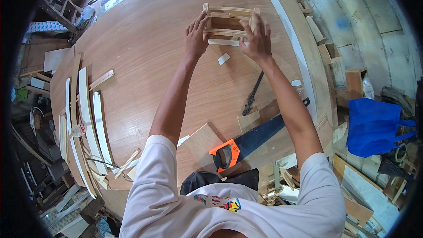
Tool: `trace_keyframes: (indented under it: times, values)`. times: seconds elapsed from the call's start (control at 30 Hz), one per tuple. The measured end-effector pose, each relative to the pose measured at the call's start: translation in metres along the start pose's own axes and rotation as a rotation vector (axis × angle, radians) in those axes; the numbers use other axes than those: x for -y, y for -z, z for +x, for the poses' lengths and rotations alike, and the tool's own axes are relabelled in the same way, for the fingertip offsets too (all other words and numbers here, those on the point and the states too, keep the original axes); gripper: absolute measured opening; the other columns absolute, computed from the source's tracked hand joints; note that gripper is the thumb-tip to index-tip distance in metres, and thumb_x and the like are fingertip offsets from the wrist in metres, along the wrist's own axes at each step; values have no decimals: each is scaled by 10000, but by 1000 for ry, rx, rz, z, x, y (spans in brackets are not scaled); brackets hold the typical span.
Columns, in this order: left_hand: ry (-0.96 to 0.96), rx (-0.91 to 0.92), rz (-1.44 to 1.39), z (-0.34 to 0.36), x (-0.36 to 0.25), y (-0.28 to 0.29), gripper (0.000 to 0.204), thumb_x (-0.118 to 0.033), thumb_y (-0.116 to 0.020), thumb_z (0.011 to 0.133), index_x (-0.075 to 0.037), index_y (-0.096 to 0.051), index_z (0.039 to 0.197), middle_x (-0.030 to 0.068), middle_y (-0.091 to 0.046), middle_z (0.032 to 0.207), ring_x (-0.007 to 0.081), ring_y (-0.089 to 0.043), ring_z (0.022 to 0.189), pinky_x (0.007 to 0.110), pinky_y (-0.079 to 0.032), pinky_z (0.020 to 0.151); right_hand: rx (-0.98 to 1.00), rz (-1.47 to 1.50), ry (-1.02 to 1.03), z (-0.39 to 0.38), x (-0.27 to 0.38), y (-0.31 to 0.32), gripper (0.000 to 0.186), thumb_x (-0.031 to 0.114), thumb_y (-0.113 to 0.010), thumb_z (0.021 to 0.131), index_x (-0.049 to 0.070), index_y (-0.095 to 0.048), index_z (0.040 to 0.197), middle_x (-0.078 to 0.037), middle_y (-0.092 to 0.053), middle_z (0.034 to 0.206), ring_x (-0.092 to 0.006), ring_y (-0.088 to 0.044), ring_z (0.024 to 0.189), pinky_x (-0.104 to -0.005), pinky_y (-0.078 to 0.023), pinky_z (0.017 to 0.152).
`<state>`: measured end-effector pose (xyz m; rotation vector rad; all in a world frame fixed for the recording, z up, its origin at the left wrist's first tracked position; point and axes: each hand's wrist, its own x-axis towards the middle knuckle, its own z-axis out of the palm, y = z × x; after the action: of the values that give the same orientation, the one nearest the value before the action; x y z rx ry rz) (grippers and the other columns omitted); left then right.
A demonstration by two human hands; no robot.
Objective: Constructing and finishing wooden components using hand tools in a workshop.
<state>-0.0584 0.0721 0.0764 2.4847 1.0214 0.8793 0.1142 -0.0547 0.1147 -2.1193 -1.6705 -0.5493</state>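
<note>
Near the far side of the wooden tabletop (145, 79) is a small open frame of light wood slats (230, 9). My left hand (197, 37) grips its left end, fingers curled on the upright piece. My right hand (257, 39) is on the right end, its fingers over the side piece and slightly blurred. A white strip (220, 42) lies along the frame's near side, with a small white offcut (224, 59) below it. A black bar tool (253, 92) lies beneath my right forearm. Closer to my body rests a handsaw (257, 136) with an orange handle, among plywood pieces (202, 143).
Long white and bare wood strips (83, 114) lie at the left, with a small plastic container (78, 130) on them. A pale board edge (282, 13) runs along the right. Beyond it are a blue bag (370, 128) and wooden boxes (354, 81). Clutter surrounds the table.
</note>
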Motion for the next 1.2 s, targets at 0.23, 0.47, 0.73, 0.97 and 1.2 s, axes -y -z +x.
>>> trace_keyframes:
  times: [0.23, 0.47, 0.73, 0.97, 1.2]
  values:
    - [-17, -8, 6, 3, -4, -2, 610, -142, -678, 716, -202, -410, 1260, -18, -347, 1380, 230, -359, 1232, 387, -283, 1000, 181, 303, 194, 6, -4, -25, 333, 92, -551, 760, 49, -545, 1090, -116, -606, 1008, -254, -554, 991, -375, -368, 936]
    - [-19, -4, -3, 1, -2, -1, 604, -116, -663, 717, -197, -405, 1257, -11, -328, 1393, 223, -353, 1237, 388, -279, 986, 257, 414, 167, 18, -7, -29, 206, 22, -503, 753, 58, -641, 903, -155, -635, 830, -309, -601, 829, -401, -455, 789]
    - [-24, -16, 1, 1, 0, -2, 619, -111, -672, 704, -205, -407, 1255, -22, -331, 1391, 216, -358, 1233, 385, -282, 981, 321, 452, 148, 21, -7, -29, 246, -28, -490, 721, 65, -653, 881, -167, -634, 842, -322, -602, 844, -403, -478, 761]
    - [-30, -24, 50, 1, -1, -3, 637, -82, -673, 690, -215, -404, 1252, -32, -325, 1394, 202, -365, 1230, 404, -278, 978, 300, 453, 165, 20, -11, -37, 277, -61, -482, 703, 54, -651, 890, -174, -633, 851, -320, -603, 853, -401, -473, 776]
    - [-32, -25, 52, 2, 1, -2, 636, -81, -672, 696, -217, -409, 1258, -19, -351, 1379, 215, -368, 1225, 377, -279, 987, 368, 430, 187, 22, -9, -32, 307, -54, -484, 722, 37, -631, 975, -186, -624, 911, -321, -595, 878, -395, -471, 782]
